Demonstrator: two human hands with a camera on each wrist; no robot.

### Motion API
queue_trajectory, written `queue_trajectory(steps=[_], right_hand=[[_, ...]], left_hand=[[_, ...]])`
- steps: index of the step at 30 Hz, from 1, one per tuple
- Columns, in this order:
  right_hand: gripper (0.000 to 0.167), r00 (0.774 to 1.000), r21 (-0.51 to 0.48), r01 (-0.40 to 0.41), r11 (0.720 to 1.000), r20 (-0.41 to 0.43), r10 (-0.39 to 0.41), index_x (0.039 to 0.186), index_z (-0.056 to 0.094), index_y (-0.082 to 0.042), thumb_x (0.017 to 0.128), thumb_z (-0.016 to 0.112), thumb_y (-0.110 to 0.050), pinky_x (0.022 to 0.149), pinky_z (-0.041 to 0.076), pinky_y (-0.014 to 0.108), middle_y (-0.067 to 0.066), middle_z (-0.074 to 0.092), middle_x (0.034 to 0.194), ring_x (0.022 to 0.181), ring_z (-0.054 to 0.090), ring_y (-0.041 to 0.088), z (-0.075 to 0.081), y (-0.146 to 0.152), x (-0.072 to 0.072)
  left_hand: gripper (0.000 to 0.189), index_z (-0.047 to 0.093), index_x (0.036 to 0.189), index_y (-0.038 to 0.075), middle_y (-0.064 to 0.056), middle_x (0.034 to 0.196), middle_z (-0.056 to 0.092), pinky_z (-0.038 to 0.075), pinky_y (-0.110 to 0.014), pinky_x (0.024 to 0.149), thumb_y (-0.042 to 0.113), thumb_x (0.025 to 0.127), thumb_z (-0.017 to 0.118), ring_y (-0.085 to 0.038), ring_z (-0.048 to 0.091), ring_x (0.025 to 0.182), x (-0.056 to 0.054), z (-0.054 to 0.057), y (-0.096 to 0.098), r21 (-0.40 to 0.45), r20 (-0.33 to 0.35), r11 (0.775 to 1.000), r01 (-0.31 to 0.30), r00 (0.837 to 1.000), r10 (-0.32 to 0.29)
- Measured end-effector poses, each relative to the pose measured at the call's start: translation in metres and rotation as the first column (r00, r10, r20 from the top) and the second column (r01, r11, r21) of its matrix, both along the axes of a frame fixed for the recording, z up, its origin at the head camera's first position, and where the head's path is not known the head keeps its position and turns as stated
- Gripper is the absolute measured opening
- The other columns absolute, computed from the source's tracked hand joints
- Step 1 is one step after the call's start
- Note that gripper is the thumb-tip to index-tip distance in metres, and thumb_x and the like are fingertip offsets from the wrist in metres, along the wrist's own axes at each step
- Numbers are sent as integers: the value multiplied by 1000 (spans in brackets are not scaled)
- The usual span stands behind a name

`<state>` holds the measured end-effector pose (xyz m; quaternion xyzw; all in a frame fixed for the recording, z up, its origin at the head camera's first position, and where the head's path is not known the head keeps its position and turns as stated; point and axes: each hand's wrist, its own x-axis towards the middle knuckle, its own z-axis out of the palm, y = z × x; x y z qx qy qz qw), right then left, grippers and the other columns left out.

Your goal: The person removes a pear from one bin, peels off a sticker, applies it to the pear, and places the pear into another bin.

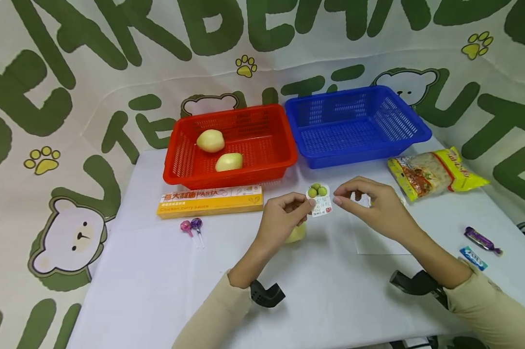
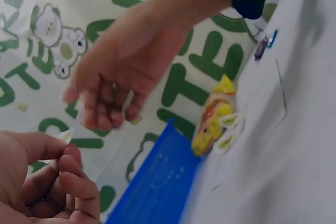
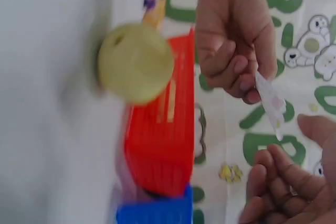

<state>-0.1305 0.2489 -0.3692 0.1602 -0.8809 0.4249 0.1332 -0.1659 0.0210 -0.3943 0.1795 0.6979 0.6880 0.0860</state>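
My left hand (image 1: 284, 215) pinches a small white label (image 1: 321, 206) between thumb and forefinger. The label carries a picture of green round fruits above printed text. Just right of the label is my right hand (image 1: 377, 206), thumb and forefinger spread a little and close to its edge. In the right wrist view the right fingers (image 3: 286, 182) are apart from the label (image 3: 272, 106). A pale yellow fruit (image 1: 296, 233) sits on the table below the left hand, partly hidden by it. A white sheet (image 1: 375, 242) lies under the right hand.
A red basket (image 1: 229, 182) with two pale yellow fruits stands beside a blue basket (image 1: 354, 157). In front lie a pasta box (image 1: 210, 201) and two lollipops (image 1: 191, 226). To the right are a yellow bag (image 1: 437, 173), a purple-wrapped candy (image 1: 482, 240) and a blue packet (image 1: 473, 258).
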Motion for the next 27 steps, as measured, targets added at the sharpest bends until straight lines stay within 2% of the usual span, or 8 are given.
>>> queue_trajectory(steps=[3,5,9,13,16,18,23,27], right_hand=[[11,985,-15,-4,1000,175,7,98,74,-22,94,73,-32,66,44,27,-6,65,86,83,55,15,0,-15,-8],[14,973,-23,-18,1000,229,23,95,74,-20,93,73,-34,65,44,30,-3,64,82,81,55,18,-2,-24,-12],[13,970,-30,-38,999,238,44,92,75,-18,92,74,-31,66,43,31,-4,65,81,81,54,20,-9,-41,-21],[12,962,-36,-51,998,267,59,92,76,-18,92,75,-29,67,44,30,-5,67,82,80,54,20,-18,-55,-29],[11,955,-31,-50,998,292,56,91,76,-16,91,75,-27,68,43,31,-5,67,82,79,53,20,-25,-59,-30],[10,953,-16,-40,999,299,43,91,76,-15,91,75,-25,67,42,31,-5,67,80,78,53,20,-30,-61,-31],[6,957,23,-28,999,289,20,89,76,-13,90,76,-20,65,42,29,-6,67,79,73,52,18,-43,-63,-31],[7,962,33,-43,999,271,33,87,74,-14,90,77,-19,64,43,29,-7,66,77,71,52,17,-48,-64,-33]], left_hand=[[19,75,94,6,-10,78,67,48,-22,57,26,93,73,-15,56,64,2,3,-14,-71,-33,997,-8,999,6],[20,76,94,8,-9,79,68,50,-23,58,28,93,73,-15,58,64,3,2,-21,-117,-54,993,-29,998,23],[18,77,93,11,-2,75,69,56,-33,58,28,91,75,-16,61,62,2,-3,-36,-167,-89,980,-107,992,93],[15,77,91,10,-3,69,68,56,-51,61,25,88,79,-20,62,58,-1,-12,-47,-152,-48,975,-161,987,155],[14,77,88,8,-4,67,68,56,-55,62,22,87,80,-22,63,56,-2,-19,-50,-149,-24,974,-172,985,170],[13,77,86,8,-3,67,68,57,-49,59,21,86,80,-24,63,56,-2,-23,-51,-173,-38,969,-174,985,170],[11,77,83,9,4,67,69,55,-30,51,19,86,80,-24,67,56,-1,-31,-50,-276,-93,943,-187,982,167],[10,76,81,10,6,66,68,53,-27,50,19,85,79,-22,67,55,-1,-31,-50,-316,-124,927,-204,977,173]])
